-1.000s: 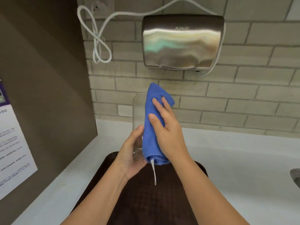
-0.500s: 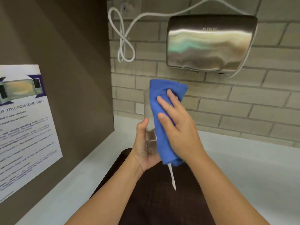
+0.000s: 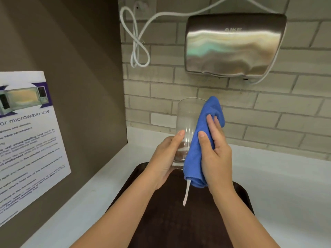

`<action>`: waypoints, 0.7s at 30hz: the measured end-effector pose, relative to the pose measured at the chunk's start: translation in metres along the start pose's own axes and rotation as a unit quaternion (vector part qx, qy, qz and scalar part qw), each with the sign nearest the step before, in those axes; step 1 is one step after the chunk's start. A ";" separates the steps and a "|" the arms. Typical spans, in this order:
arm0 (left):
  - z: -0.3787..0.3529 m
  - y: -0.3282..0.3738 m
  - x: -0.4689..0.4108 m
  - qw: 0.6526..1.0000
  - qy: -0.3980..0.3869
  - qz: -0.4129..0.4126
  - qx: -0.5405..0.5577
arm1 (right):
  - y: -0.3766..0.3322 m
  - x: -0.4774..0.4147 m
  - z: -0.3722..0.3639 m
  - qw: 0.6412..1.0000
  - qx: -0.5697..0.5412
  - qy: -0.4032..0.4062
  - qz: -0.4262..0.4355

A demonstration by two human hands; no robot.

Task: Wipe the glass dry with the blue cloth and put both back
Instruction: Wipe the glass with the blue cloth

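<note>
A clear drinking glass (image 3: pixel 187 119) is held upright above the tray, its lower part gripped by my left hand (image 3: pixel 165 159). The blue cloth (image 3: pixel 202 140) is pressed flat against the glass's right side by my right hand (image 3: pixel 215 153), fingers stretched upward over the cloth. A white tag (image 3: pixel 186 194) dangles from the cloth's lower end. The glass's left side and rim are uncovered; its right side is hidden behind the cloth.
A dark brown tray (image 3: pixel 179 221) lies on the white counter (image 3: pixel 277 185) under my arms. A steel hand dryer (image 3: pixel 232 45) with a looped white cable (image 3: pixel 138 42) hangs on the brick wall. A brown side panel carries a microwave notice (image 3: pixel 26 140) at left.
The cloth and my right hand have slid to the glass's right side, baring more of the glass and its rim. The view has shifted so the scene sits further right.
</note>
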State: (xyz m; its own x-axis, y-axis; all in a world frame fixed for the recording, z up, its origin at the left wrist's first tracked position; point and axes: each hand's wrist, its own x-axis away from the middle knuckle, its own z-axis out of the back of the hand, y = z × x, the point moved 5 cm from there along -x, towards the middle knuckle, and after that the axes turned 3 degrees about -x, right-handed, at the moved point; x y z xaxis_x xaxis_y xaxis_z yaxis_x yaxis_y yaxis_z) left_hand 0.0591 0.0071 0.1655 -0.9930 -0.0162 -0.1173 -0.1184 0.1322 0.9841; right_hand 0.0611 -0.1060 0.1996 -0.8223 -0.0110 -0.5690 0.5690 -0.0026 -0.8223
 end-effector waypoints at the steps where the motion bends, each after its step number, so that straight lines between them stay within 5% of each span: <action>1: 0.000 0.001 0.002 1.000 0.005 0.007 -0.024 | 0.000 0.002 -0.001 1.000 0.007 -0.001 0.004; 11: -0.001 0.000 0.017 0.997 0.013 -0.021 0.076 | -0.019 0.025 -0.019 0.991 0.022 -0.085 0.097; 21: -0.002 -0.003 0.017 0.972 -0.138 -0.006 0.188 | -0.054 0.012 -0.029 0.956 0.138 -0.147 0.211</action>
State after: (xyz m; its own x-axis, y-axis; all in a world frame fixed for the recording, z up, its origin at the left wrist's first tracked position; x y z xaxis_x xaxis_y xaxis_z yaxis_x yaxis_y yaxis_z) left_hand 0.0423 0.0040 0.1607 -0.9478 0.2400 -0.2101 -0.0698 0.4867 0.8708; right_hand 0.0197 -0.0773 0.2369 -0.5039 -0.3506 -0.7894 0.8637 -0.1984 -0.4632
